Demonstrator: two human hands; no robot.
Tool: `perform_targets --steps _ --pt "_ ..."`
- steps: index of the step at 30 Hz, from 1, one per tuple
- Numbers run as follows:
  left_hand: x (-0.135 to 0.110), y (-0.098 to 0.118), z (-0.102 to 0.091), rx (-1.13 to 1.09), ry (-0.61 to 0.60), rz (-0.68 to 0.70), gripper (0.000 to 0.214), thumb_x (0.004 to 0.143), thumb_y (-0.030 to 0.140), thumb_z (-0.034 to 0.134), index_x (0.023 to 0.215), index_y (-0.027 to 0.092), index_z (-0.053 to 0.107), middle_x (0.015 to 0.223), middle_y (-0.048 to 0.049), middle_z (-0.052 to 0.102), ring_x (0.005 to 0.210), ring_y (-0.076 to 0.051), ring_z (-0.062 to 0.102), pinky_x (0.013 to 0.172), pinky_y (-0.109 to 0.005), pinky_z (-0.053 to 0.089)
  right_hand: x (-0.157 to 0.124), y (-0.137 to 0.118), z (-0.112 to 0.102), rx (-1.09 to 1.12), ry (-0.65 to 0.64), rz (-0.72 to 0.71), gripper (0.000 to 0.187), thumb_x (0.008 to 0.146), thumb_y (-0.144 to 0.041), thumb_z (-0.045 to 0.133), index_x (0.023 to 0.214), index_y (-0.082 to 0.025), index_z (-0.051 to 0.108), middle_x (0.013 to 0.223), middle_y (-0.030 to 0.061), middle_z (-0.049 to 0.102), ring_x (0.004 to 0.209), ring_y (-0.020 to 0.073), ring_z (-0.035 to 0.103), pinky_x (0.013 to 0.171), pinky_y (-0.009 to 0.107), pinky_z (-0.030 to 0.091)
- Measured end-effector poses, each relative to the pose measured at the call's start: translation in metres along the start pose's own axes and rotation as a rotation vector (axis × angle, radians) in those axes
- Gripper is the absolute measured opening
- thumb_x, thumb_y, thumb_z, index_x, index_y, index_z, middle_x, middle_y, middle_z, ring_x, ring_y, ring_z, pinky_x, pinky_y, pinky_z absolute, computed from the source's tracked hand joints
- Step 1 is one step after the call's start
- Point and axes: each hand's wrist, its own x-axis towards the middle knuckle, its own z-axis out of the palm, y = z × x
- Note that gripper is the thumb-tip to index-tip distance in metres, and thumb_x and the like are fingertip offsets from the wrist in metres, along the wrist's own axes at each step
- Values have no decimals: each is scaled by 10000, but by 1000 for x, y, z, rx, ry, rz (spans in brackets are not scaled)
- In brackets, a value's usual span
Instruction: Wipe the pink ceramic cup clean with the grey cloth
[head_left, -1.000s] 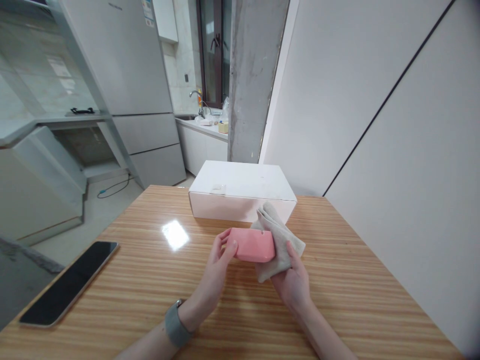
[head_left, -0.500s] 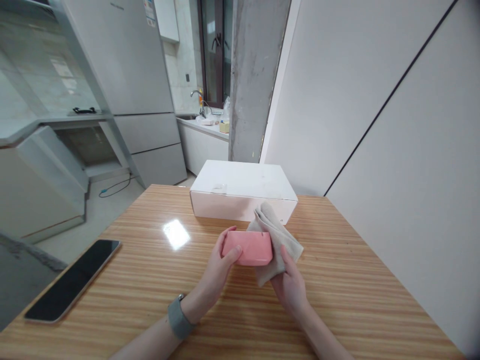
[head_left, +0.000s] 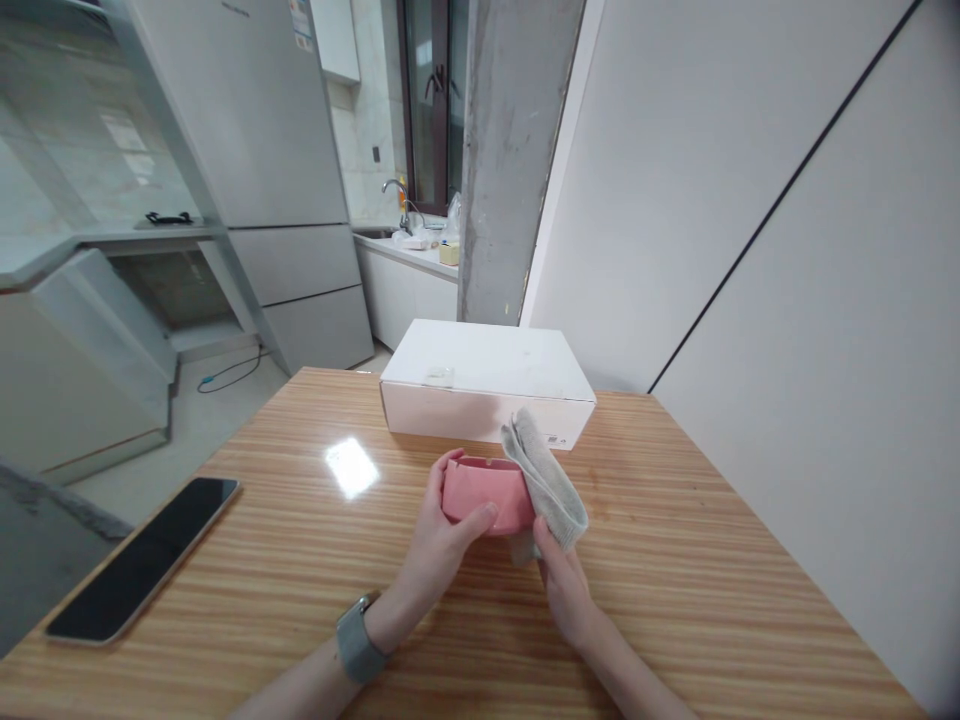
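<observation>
A small pink case (head_left: pixel 484 492) with rounded corners is gripped by my left hand (head_left: pixel 450 515), thumb across its front and fingers behind its left end. My right hand (head_left: pixel 564 585) pinches a folded light-grey cloth (head_left: pixel 551 480), which presses against the right end of the case. Part of the cloth shows below the case too. Both things are held above the wooden table (head_left: pixel 675 560). What the case contains, if anything, cannot be seen.
Behind my hands a long white cardboard box (head_left: pixel 487 365) stands on the table. A phone with a dark screen (head_left: pixel 146 560) lies at the left edge. Beyond the table are a grey fridge (head_left: pixel 247 150), a sink counter with a faucet (head_left: pixel 405 205) and a white wall (head_left: pixel 750 200).
The case has tilted, so its top edge now shows. My right hand has shifted slightly left and down, and the cloth has folded narrower around the case's right end.
</observation>
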Motion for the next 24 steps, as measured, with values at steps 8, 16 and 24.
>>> perform_targets --steps 8,16,24 --pt "12 -16 -9 -294 -43 -241 539 836 406 596 1321 184 521 1330 -103 585 1289 -271 475 1072 -377 349 18 -31 16 393 171 198 355 740 -519 697 997 -283 764 1128 0 753 1295 297 528 1090 444 423" --pt "6 -11 -9 -266 -170 -191 732 743 392 752 1376 167 462 1295 -134 606 1236 -309 510 1026 -407 371 23 -54 17 504 81 312 441 852 -528 504 1022 -214 763 1027 55 783 1253 317 558 1075 469 415" --pt "7 -12 -5 -367 -192 -238 743 675 456 780 1305 185 494 1196 -113 638 1119 -282 583 940 -364 432 19 -50 18 509 -29 319 439 842 -521 550 1082 -209 743 1118 52 757 1253 317 557 1078 464 407"
